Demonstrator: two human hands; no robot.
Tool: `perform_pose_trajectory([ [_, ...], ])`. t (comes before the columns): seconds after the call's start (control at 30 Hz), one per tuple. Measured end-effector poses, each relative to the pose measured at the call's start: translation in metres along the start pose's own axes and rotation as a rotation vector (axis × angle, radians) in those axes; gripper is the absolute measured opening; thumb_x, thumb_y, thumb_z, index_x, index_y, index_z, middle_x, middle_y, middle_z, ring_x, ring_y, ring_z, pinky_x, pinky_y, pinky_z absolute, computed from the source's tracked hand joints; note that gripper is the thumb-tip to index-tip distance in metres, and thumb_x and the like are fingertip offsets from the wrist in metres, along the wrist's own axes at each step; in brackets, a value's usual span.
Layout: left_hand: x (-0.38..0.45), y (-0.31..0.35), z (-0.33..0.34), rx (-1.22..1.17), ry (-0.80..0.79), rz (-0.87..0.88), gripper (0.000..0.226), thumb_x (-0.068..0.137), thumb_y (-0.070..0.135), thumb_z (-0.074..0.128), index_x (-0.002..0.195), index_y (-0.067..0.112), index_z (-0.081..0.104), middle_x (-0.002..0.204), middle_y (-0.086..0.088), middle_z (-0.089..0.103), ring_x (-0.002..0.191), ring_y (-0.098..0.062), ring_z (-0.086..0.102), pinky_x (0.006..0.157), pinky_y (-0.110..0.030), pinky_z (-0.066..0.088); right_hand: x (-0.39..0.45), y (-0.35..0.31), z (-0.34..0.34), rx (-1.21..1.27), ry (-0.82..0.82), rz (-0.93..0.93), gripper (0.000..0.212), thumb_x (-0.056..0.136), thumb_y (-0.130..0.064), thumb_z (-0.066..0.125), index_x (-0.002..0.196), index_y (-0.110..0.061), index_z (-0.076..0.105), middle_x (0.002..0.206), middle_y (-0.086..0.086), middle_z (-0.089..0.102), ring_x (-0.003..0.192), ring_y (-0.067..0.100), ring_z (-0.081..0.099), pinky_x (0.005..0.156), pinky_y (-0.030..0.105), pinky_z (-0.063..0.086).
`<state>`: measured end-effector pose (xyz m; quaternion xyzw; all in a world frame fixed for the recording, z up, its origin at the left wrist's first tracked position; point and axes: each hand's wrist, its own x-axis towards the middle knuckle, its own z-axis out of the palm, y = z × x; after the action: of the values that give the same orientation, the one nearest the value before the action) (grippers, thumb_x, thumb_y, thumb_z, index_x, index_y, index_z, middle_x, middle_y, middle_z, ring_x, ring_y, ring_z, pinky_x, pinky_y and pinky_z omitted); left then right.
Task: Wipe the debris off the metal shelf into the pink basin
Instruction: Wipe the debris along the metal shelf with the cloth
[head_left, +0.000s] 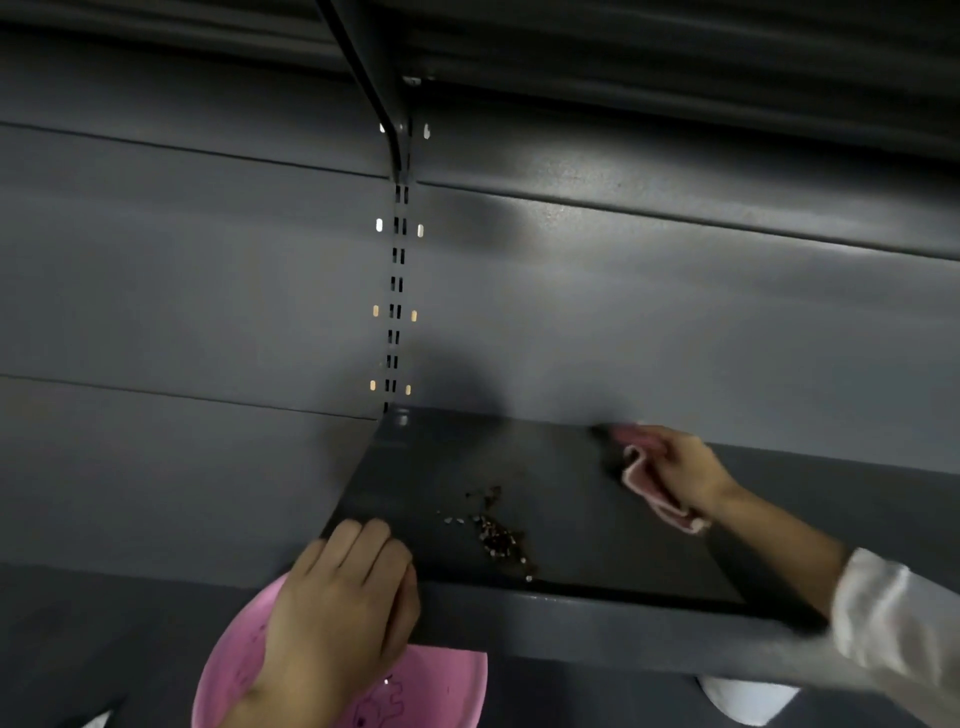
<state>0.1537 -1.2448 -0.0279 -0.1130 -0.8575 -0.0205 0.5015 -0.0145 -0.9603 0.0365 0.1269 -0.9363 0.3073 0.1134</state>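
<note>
While the left hand (340, 597) curls over the shelf (571, 623) edge above the basin (436, 686), crumbs (498, 538) lie nearby. The right hand (680, 467) grips a cloth (649, 483) at the back.

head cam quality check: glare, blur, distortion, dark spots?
Head view: dim overall; soft glare patch on the back panel; wide-angle bends the shelf edge and panel seams; right hand and cloth motion-blurred; debris fairly sharp; shadow beside the cloth.
</note>
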Motion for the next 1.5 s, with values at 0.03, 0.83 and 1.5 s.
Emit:
perform_pose_trajectory([
  [0.03, 0.0, 0.0, 0.0, 0.005, -0.006, -0.001, 0.029, 0.072, 0.018, 0.042, 0.053, 0.007, 0.062, 0.058, -0.009, 0.059, 0.066, -0.019, 0.033, 0.057, -0.03, 0.026, 0.012, 0.015, -0.005, -0.017, 0.0, 0.084, 0.039, 0.081, 0.009, 0.044, 0.11, -0.007, 0.064, 0.116, 0.017, 0.065, 0.11, 0.031, 0.059, 0.099, 0.037, 0.043],
  [0.83, 0.001, 0.003, -0.01, -0.031, -0.116, -0.05, 0.022, 0.069, 0.02, 0.047, 0.054, 0.01, 0.06, 0.059, -0.005, 0.056, 0.063, -0.017, 0.034, 0.054, -0.025, 0.022, 0.059, -0.088, 0.075, 0.113, -0.374, -0.283, 0.045, 0.082, 0.013, 0.041, 0.12, -0.006, 0.057, 0.117, 0.007, 0.059, 0.098, 0.007, 0.054, 0.061, -0.009, 0.034],
  [1.5, -0.002, -0.019, -0.027, -0.056, -0.148, -0.1, 0.03, 0.078, 0.016, 0.04, 0.06, 0.006, 0.061, 0.061, -0.006, 0.057, 0.054, -0.022, 0.051, 0.051, -0.026, 0.037, -0.041, -0.009, -0.027, 0.136, -0.217, -0.235, 0.045, 0.079, 0.023, 0.044, 0.111, -0.004, 0.061, 0.108, -0.014, 0.066, 0.083, -0.025, 0.055, 0.079, -0.008, 0.036],
])
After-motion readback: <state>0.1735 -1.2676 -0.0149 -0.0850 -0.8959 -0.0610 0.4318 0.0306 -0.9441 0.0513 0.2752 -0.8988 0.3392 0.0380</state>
